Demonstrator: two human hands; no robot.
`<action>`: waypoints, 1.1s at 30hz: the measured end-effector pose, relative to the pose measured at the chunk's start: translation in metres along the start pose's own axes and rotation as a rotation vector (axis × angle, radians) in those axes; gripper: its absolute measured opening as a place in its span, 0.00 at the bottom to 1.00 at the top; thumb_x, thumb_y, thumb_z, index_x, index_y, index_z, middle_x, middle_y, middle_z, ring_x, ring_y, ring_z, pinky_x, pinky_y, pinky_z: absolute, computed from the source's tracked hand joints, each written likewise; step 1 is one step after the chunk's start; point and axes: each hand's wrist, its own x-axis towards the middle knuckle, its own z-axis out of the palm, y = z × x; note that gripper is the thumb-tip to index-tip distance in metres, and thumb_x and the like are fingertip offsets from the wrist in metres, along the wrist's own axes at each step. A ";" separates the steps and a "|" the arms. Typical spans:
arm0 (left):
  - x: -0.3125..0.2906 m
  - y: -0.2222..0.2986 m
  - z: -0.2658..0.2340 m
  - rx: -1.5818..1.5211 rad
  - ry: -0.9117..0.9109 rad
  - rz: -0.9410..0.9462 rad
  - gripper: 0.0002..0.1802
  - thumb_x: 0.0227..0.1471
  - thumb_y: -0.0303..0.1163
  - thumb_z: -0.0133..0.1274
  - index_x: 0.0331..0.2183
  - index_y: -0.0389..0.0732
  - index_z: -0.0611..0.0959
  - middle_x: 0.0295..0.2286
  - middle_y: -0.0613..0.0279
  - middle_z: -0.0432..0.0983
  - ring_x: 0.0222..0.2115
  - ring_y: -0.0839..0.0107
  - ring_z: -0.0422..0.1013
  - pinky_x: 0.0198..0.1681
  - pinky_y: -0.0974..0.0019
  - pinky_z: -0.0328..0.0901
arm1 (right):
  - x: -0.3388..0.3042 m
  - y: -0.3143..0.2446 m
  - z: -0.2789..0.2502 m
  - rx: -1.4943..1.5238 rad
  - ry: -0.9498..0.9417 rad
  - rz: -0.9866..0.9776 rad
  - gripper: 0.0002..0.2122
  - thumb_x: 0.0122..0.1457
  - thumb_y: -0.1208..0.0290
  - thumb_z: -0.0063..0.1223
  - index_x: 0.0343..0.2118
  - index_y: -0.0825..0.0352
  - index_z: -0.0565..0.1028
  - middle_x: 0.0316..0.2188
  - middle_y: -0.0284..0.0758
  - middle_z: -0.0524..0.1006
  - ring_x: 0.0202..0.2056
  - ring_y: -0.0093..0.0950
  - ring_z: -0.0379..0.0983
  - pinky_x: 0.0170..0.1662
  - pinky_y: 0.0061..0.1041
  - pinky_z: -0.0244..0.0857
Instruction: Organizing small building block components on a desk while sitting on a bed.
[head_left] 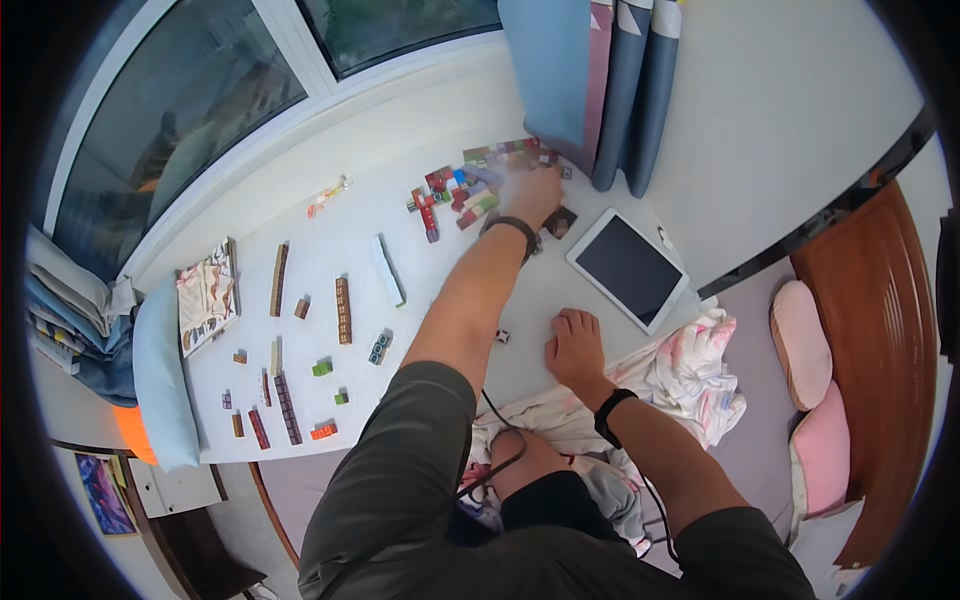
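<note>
My left hand [537, 192] reaches over a heap of small coloured building blocks [440, 180] at the table's far side. Motion smears its fingers, so whether they grip a block is hidden. Close by its fingers lies a pale purple block piece [483, 180], with a green and pink piece [478, 210] below it. A dark block piece [560, 222] is right of the wrist. My right hand [577, 345] rests near the front edge of the table [450, 330], its fingers loosely curled and no object showing in them. Left of it is a small dark-and-white block [502, 336].
A white tablet [632, 268] lies right of the heap. Brown block rows [344, 310], a pale bluish strip [388, 270] and several small blocks spread leftward. A booklet [210, 295] and blue pillow [168, 370] flank the left end. A curtain [560, 80] hangs behind the heap.
</note>
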 end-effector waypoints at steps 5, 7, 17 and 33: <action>0.011 -0.007 0.009 0.049 -0.163 -0.035 0.11 0.49 0.30 0.65 0.37 0.40 0.88 0.39 0.48 0.84 0.43 0.50 0.81 0.46 0.51 0.75 | 0.002 -0.002 0.001 0.020 -0.039 0.032 0.12 0.49 0.77 0.55 0.39 0.67 0.73 0.45 0.41 0.73 0.49 0.45 0.68 0.58 0.46 0.62; 0.012 0.006 -0.002 0.080 -0.170 0.083 0.10 0.50 0.29 0.64 0.37 0.41 0.89 0.42 0.47 0.83 0.48 0.52 0.78 0.50 0.53 0.74 | 0.001 0.004 0.001 0.005 -0.027 0.040 0.12 0.49 0.78 0.54 0.38 0.67 0.73 0.45 0.42 0.73 0.49 0.45 0.68 0.58 0.46 0.61; -0.051 -0.035 -0.150 -0.620 -0.043 0.082 0.13 0.64 0.24 0.55 0.50 0.35 0.84 0.42 0.54 0.83 0.39 0.68 0.81 0.42 0.64 0.76 | -0.006 0.014 0.000 -0.016 -0.033 0.071 0.11 0.49 0.78 0.53 0.37 0.67 0.73 0.44 0.42 0.72 0.48 0.45 0.68 0.57 0.46 0.61; -0.373 -0.124 -0.369 -1.121 0.447 -0.382 0.20 0.63 0.19 0.54 0.56 0.31 0.77 0.48 0.49 0.81 0.49 0.61 0.80 0.55 0.63 0.75 | -0.002 0.004 0.012 -0.044 0.034 0.018 0.10 0.50 0.79 0.51 0.37 0.68 0.72 0.44 0.44 0.73 0.49 0.47 0.68 0.56 0.46 0.61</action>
